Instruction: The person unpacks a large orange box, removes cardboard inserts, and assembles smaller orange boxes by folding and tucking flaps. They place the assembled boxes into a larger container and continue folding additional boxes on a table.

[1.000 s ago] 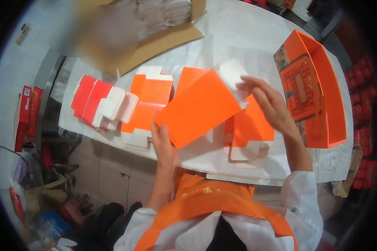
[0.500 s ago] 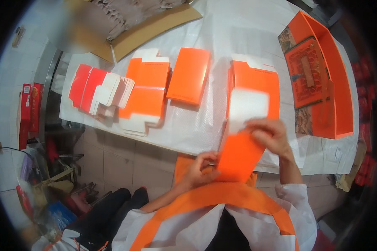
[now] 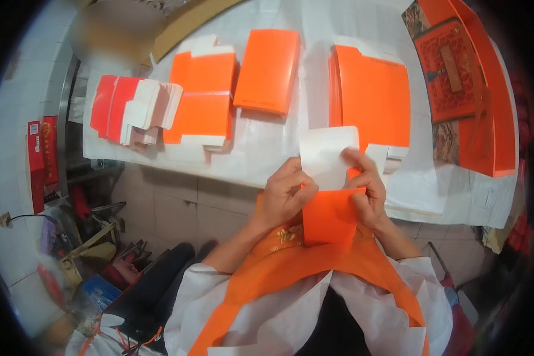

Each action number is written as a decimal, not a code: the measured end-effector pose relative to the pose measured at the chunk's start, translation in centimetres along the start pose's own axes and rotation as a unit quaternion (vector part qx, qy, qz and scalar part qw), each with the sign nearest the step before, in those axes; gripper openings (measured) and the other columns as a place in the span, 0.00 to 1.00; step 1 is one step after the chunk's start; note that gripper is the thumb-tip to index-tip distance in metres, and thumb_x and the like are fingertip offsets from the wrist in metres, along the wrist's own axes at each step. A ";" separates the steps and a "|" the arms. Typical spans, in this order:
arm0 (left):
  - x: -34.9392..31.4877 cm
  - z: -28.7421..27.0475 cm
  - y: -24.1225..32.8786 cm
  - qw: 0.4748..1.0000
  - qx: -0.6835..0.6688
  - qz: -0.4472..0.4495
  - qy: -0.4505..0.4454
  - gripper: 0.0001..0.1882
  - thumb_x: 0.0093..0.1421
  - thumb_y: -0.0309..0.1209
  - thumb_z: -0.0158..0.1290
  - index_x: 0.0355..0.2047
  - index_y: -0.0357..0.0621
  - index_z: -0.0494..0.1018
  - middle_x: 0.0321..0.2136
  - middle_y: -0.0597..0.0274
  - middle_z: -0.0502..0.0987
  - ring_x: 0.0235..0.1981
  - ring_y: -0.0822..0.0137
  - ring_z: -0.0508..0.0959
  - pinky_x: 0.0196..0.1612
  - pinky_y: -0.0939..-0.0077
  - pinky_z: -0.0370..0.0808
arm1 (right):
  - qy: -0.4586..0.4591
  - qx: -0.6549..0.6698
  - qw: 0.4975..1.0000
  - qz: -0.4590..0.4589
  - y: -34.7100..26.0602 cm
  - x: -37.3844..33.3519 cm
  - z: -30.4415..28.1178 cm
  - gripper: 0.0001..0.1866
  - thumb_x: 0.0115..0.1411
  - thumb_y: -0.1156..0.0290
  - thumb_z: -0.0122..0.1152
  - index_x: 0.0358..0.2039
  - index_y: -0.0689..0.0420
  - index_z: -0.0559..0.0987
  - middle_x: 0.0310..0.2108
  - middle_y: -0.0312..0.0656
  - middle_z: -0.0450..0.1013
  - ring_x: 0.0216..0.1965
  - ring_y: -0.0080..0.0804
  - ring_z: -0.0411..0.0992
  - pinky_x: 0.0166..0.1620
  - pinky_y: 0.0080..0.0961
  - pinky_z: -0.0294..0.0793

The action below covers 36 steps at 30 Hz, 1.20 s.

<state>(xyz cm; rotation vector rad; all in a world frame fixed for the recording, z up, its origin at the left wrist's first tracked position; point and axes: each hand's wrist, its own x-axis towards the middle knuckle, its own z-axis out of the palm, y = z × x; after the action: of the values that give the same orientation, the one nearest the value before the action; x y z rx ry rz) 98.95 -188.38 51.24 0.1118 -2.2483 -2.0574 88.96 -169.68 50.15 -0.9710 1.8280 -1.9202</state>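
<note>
An orange folding carton (image 3: 327, 216) stands upright against my apron, its white end flap (image 3: 328, 151) raised at the top. Gripping the carton's left edge just under the flap, my left hand (image 3: 288, 193) has its fingers curled and thumb pressed in. On the opposite edge is my right hand (image 3: 366, 190), closed round the carton's upper right corner, with the index finger against the flap's side. Just beyond the hands, a stack of flat orange cartons (image 3: 374, 98) with white tabs lies on the table.
A made-up orange box (image 3: 268, 71), a banded orange carton stack (image 3: 200, 98) and a red-and-white carton stack (image 3: 117, 110) lie on the white-covered table (image 3: 261, 157). A large orange case (image 3: 486, 107) with a patterned panel stands far right. Dark clothing (image 3: 160, 285) shows at lower left.
The carton has come off the stack's near end, closer to my body and more upright. My left hand rose to its left edge; my right moved down its right side. The view shifted.
</note>
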 end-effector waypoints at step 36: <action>0.7 3.5 0.5 0.986 0.022 0.100 0.131 0.15 0.50 0.14 0.49 0.40 0.36 0.69 0.41 0.53 0.70 0.43 0.60 0.71 0.45 0.74 0.68 | 0.012 -0.005 0.998 0.067 -1.5 0.4 -0.3 0.10 0.55 0.80 0.43 0.36 0.64 0.73 0.39 0.44 0.68 0.42 0.35 0.66 0.47 0.27 0.65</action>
<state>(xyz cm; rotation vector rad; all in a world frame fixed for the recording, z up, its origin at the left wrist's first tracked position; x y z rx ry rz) 97.80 -184.92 51.40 0.1430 -2.0553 -1.7781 88.78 -169.49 51.72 -0.8102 1.8671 -1.8509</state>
